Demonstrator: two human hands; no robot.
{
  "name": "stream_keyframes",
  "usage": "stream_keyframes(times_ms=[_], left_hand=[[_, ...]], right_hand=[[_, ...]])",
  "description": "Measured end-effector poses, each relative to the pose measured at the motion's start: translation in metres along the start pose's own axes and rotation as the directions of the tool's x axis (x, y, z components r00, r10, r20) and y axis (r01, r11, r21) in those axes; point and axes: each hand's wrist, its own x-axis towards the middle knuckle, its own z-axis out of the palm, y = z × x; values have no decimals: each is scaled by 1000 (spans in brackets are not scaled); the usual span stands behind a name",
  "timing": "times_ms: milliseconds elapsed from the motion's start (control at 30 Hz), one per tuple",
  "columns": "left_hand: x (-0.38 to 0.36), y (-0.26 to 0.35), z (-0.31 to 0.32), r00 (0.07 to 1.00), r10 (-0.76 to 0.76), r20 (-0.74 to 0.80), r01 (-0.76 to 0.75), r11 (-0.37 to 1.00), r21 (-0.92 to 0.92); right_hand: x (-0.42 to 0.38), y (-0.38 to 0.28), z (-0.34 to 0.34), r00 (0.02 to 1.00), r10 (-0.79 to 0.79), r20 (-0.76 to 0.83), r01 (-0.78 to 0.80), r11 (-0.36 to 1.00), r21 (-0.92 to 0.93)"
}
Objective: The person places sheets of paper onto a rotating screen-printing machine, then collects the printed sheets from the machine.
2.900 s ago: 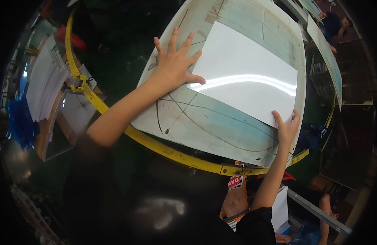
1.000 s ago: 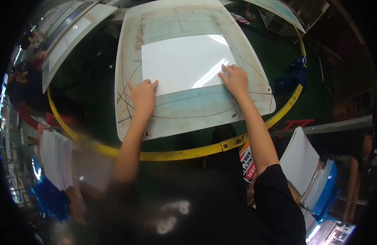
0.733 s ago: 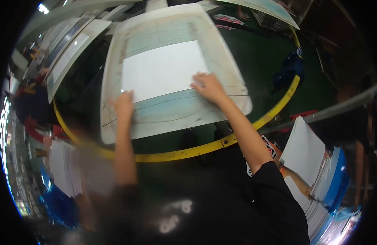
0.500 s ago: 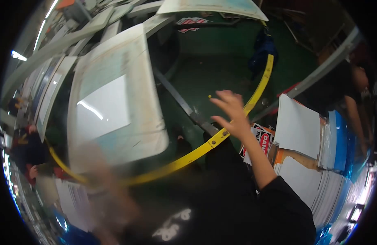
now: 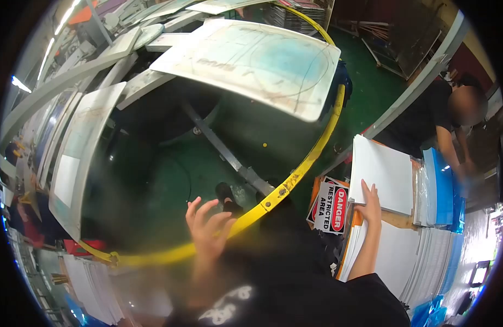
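Both hands have left the sheet laid on the printing pallet, which has swung off to the far left of the yellow guard ring (image 5: 311,155), and we have turned toward the paper stack to the right of that ring. Our right hand (image 5: 369,200) rests flat, fingers together, on the lower edge of the top white sheet (image 5: 383,173), touching but not yet gripping it, just beside the danger sign (image 5: 333,207). Our left hand (image 5: 209,228) hangs free over the ring, fingers spread wide, holding nothing. An empty pallet (image 5: 251,57) sits above the ring. To lift cleanly, we judge, slide one sheet clear by its edge, then bring the left hand across to support it flat. A co-worker (image 5: 447,122) stands beyond the stack.
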Motion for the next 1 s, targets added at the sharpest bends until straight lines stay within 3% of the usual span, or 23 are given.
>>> stream_keyframes(times_ms=[33, 67, 200, 300, 367, 433, 567, 667, 767, 800, 833, 900, 933, 1000], left_hand=[[0, 0, 0, 1000, -5, 4, 4, 1000, 5], [-1, -1, 1, 1000, -7, 8, 7, 1000, 11], [-11, -3, 8, 999, -39, 27, 40, 999, -15], [-21, -1, 19, 980, -7, 201, 45, 982, -186], [-17, 10, 28, 968, 109, 226, -39, 956, -291], [-11, 21, 38, 932, 240, 273, -98, 890, -446], [-6, 52, 74, 767, 426, 480, 19, 733, -680], [19, 101, 72, 719, 427, 549, 283, 542, -792], [32, 143, 74, 709, 379, 594, 583, 157, -797], [35, 145, 76, 747, 372, 552, 538, 150, -829], [38, 148, 78, 781, 363, 508, 491, 144, -859], [31, 146, 88, 721, 196, 664, 685, -60, -726], [33, 133, 89, 703, 177, 689, 707, -62, -705], [38, 111, 77, 749, 70, 659, 663, -76, -745]], right_hand=[[4, 2, 1, 1000, -5, 20, 5, 999, 46], [5, 8, -1, 993, -106, -57, 101, 991, -88], [6, 10, -31, 988, -155, 15, 155, 985, -71], [3, 7, -46, 975, 72, -211, -46, 991, 128], [-2, 17, -36, 831, -8, -556, 27, 999, 26], [-1, 39, -28, 574, -158, -804, 131, 986, -100], [-28, 4, -52, 310, -249, -918, 117, 968, -223], [-66, -41, -68, 236, -325, -916, 35, 945, -326], [-90, -85, -59, 170, -369, -914, 217, 919, -330], [-94, -94, -51, 153, -394, -906, 288, 895, -340], [-92, -109, -45, 116, -393, -912, 503, 815, -287], [-89, -132, -24, 289, -366, -885, 613, 781, -123], [-84, -136, -14, 348, -418, -839, 637, 762, -116], [-71, -138, -8, 427, -505, -750, 689, 719, -91]])
